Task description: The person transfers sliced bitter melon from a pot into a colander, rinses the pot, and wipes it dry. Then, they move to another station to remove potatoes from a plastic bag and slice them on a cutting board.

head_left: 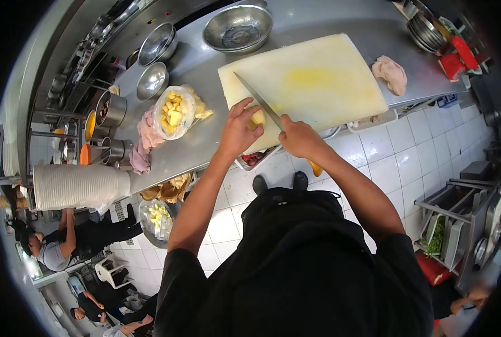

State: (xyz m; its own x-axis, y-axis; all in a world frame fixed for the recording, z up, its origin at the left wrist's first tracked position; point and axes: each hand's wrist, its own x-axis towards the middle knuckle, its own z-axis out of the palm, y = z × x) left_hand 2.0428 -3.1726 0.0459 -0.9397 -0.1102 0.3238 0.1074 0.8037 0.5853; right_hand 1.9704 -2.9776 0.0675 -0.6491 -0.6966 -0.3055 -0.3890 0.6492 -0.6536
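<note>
My right hand (pixel 300 136) is wrapped round the handle of a long kitchen knife (pixel 257 96). The blade points up and left over the white cutting board (pixel 340 62). At the board's near left corner, my left hand (pixel 239 128) has its fingers and thumb round a pale yellow, potato-like piece (pixel 258 117), close to the blade. Part of that piece is hidden by the fingers. Yellow smears mark the board's surface. To the left, a clear plastic bag (pixel 186 101) stands open, full of yellow chunks (pixel 173 114).
Metal bowls (pixel 238 29) stand along the back of the steel counter (pixel 205 140). Pink cloths lie beside the bag, and another cloth (pixel 390 74) is right of the board. A stack of white containers (pixel 82 186) stands at left. Other people (pixel 65 247) are behind at lower left.
</note>
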